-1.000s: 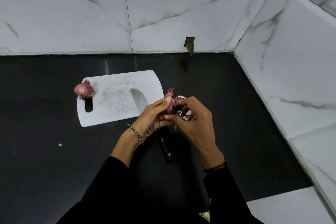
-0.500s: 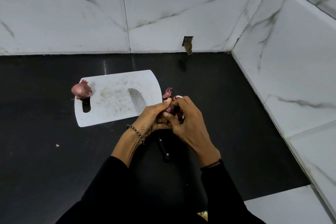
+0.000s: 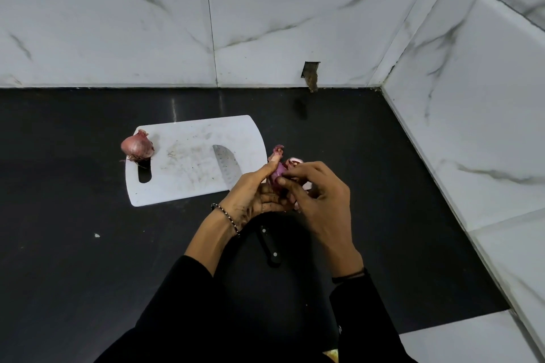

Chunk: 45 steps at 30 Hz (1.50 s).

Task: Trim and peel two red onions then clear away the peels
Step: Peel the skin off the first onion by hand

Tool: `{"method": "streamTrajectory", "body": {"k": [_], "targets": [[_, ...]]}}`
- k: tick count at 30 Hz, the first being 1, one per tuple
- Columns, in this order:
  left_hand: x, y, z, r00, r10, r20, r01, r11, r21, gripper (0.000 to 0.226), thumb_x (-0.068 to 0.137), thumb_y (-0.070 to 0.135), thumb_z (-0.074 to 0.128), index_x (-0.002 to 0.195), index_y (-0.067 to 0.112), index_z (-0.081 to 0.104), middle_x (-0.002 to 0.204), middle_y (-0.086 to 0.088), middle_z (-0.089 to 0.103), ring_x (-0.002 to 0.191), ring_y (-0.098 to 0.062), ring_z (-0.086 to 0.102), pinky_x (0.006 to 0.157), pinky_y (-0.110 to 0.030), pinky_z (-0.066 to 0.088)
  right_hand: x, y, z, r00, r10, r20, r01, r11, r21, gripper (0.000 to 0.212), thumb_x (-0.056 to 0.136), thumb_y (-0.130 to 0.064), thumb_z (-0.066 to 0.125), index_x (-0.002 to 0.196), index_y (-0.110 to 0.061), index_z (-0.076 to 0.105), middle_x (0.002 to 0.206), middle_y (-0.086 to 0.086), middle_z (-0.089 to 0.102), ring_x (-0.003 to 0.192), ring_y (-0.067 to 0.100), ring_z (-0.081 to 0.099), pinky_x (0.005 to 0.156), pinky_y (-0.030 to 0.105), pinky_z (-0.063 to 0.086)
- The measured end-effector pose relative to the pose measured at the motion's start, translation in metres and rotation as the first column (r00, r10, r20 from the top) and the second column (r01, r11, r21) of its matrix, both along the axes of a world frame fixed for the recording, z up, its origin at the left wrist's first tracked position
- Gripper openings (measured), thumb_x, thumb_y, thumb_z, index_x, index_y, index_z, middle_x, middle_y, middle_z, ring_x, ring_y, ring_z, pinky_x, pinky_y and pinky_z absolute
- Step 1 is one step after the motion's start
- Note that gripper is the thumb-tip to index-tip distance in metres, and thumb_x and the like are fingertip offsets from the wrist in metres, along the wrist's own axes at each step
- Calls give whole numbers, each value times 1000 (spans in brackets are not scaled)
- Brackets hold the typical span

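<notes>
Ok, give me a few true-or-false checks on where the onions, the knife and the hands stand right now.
1. The left hand and right hand both hold the partly peeled onion. True.
2. The second red onion is already peeled. False: it has its dry skin and roots on, resting at the left end of the cutting board.
3. The knife is in the right hand. False: it lies with its blade on the cutting board and its handle on the black countertop.
4. The partly peeled onion is held past the cutting board's right edge. True.
</notes>
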State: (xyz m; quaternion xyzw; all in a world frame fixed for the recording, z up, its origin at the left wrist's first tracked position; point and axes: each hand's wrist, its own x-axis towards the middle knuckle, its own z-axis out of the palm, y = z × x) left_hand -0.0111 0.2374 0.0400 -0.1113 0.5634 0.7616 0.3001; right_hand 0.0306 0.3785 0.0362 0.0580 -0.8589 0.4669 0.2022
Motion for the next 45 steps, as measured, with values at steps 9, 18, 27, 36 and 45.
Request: {"method": "streamTrajectory", "body": {"k": [9,18,27,36,45], "targets": [[2,-3,0,999,0,38,2,999,-40,52,86,58,60,99,9,71,74,-14,71,66,-24,70,75,-46,60,2,-6,5,997,0,81,-3,1000,30,7,91,-10,72,96,-12,69,95,-8,67,89,1,60,72,7,44],[0,-13,-2,998,-58,6,58,997,-43,46,86,57,61,105,17,72,87,-13,75,87,-30,74,87,-47,58,6,-8,6,959,19,281,31,984,-174,8,95,-23,68,104,-24,67,102,-13,68,95,0,66,80,17,54],[0,-13,-3,996,54,-72,-55,998,-15,40,86,31,72,106,-3,72,97,-18,75,93,-29,74,82,-33,60,8,-10,6,918,33,395,145,899,-413,12,96,-27,67,105,-19,68,99,-2,72,92,18,72,75,43,63],[0,-14,-3,990,120,-76,-119,993,22,39,89,31,71,111,-1,69,99,-21,74,89,-32,73,77,-34,61,5,-17,12,885,169,434,242,629,-739,16,97,-14,63,110,-6,67,97,7,76,90,18,73,88,35,59],[1,-12,-4,993,115,4,-114,984,137,23,92,30,63,98,8,69,82,-10,76,75,-22,72,69,-31,61,1,-13,14,871,251,423,351,285,-892,18,93,-8,65,109,0,67,101,15,72,87,18,70,81,28,59]]}}
